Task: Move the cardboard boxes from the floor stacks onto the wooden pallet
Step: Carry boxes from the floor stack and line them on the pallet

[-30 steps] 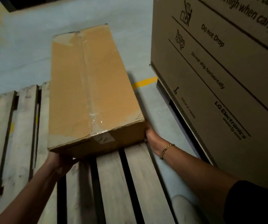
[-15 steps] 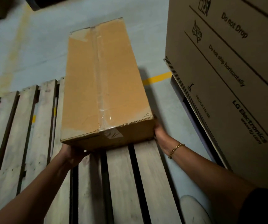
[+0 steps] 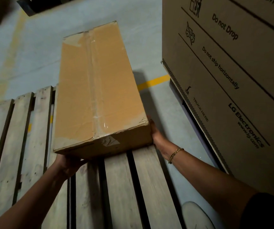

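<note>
Cardboard box (image 3: 100, 90), long and brown with a taped seam down its top, sits between your two hands over the right part of the wooden pallet (image 3: 121, 187). Its long axis runs straight away from you, in line with the pallet slats. The near short end faces you, and the far end reaches out toward the grey floor (image 3: 34, 52) beyond the pallet's far edge.

Your left hand (image 3: 68, 164) is under the near left corner, palm up, taking weight from below. Its fingers are hidden beneath the box, so you cannot tell whether they are spread or together. Your right hand (image 3: 156, 134), with a gold bracelet (image 3: 175, 154) at the wrist, lies flat against the right side wall near the front corner. Its fingers look straight and close together, pointing away from you along that wall.

Both hands are at the near end, so the far end has no hand close to it. The near end appears lifted clear of the slats; whether the far end touches wood cannot be seen.

A large printed carton (image 3: 223, 80) stands close on the right, with a strip of floor and a yellow floor line (image 3: 154, 80) between it and the box. The likely next move is lowering the near end onto the slats, and your left fingers will need room to slide out.
</note>
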A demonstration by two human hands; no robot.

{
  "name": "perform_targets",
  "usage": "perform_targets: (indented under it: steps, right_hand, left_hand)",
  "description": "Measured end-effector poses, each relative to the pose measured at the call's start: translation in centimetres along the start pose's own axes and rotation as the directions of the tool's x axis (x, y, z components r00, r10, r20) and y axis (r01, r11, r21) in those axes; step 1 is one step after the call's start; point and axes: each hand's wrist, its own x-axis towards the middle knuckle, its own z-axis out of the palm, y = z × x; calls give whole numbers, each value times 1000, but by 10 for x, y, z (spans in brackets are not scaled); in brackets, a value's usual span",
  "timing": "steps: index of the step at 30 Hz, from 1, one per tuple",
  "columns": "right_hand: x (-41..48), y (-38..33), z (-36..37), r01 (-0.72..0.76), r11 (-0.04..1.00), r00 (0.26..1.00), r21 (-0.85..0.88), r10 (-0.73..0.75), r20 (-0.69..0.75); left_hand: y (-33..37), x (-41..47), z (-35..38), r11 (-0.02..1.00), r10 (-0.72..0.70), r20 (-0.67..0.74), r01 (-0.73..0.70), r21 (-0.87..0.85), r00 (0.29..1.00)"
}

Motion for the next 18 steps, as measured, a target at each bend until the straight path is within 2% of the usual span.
perform_targets:
  steps: [4,11,18]
  right_hand:
    - [-5,-4,-1,12,999,999,-48,-10,48]
    - [-7,-6,-3,3,998,999,-66,-1,33]
    - [-6,-5,-2,15,998,999,-64,-11,50]
  left_hand:
    - [0,-4,4,999,30,4,-30,27,1000]
    - [-1,-2,2,998,48,-7,-47,37,999]
    - [-2,-3,2,999,45,0,-45,-16,999]
